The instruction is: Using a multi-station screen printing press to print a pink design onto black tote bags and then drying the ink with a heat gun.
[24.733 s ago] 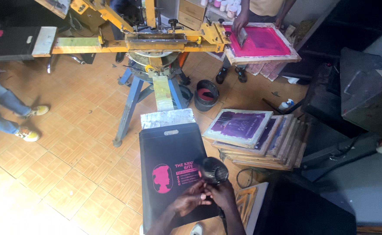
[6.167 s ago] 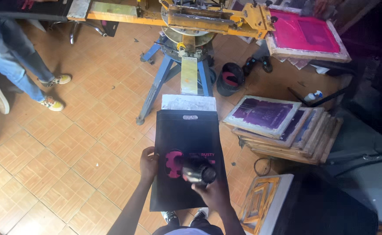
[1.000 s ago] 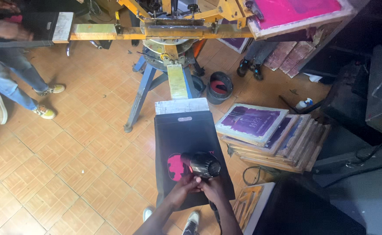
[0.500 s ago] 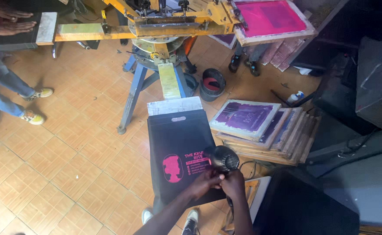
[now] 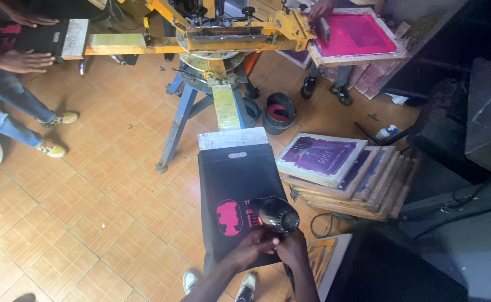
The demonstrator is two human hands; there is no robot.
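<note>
You've got both hands bunched together at the bottom of the shot. Your right hand (image 5: 292,250) has its fingers curled tight around the handle of the black heat gun (image 5: 276,215), and your left hand (image 5: 251,249) is pressed up against it, fingers also closed in on the same grip. How much of the handle the left one actually holds, I can't tell, since the knuckles overlap.

The heat gun's barrel hangs over the black bag (image 5: 235,207), which lies flat on the pallet board (image 5: 232,138) of the yellow and blue printing press (image 5: 212,61). The muzzle sits just right of the pink print (image 5: 229,217) on the bag, partly covering the pink lettering next to it.

To your right there's a stack of wooden screen frames (image 5: 346,170) with purple mesh on the tiled floor (image 5: 77,212). A black ink bucket (image 5: 279,113) stands near the press legs. Up top, another person's hand (image 5: 321,8) rests on a frame with a pink screen (image 5: 354,34), and someone else's hands (image 5: 24,59) reach in at the far left.
</note>
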